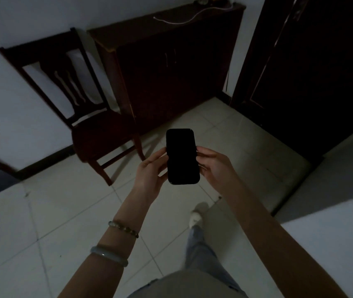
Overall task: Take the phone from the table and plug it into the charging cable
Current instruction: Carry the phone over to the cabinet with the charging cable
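Head view: phone [182, 155] upright, pinched between left fingers [160, 154], right fingers [203, 154].

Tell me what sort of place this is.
Probably a dim room in a home: a wooden chair against the wall, a dark cabinet with a white charging cable on top, and a tiled floor.

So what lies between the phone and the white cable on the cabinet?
In the head view, only bare tiled floor and the cabinet front separate the phone from the charging cable.
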Motion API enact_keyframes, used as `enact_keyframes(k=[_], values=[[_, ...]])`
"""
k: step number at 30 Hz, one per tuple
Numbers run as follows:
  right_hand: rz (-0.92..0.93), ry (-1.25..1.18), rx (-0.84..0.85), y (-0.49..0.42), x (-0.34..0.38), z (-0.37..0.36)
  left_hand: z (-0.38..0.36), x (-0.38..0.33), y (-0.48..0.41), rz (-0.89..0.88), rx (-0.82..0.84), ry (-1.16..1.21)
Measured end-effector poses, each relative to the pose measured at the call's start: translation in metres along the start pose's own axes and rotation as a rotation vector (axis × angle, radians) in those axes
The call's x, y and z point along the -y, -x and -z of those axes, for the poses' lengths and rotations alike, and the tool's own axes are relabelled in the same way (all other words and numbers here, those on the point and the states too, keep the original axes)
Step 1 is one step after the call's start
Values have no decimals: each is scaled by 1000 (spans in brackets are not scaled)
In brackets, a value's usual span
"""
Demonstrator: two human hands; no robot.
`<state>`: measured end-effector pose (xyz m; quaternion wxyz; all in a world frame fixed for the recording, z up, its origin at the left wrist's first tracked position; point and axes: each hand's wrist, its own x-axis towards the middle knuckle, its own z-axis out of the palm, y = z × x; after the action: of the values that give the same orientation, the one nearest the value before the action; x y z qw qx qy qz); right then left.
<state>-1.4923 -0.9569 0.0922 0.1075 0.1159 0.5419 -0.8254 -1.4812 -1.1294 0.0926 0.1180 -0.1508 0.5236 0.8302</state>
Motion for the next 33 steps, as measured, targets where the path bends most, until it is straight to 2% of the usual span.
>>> enact_keyframes(k=[8,15,23,33], values=[[11,78,29,-149,91,23,-68,-48,-151,0,15,12],[5,74,40,-261,142,43,-115,-79,-261,5,16,53],[-19,47,70,-377,173,45,-133,-110,-369,0,-35,42],[-53,58,8,-557,218,15,-141,-181,-543,7,6,45]])
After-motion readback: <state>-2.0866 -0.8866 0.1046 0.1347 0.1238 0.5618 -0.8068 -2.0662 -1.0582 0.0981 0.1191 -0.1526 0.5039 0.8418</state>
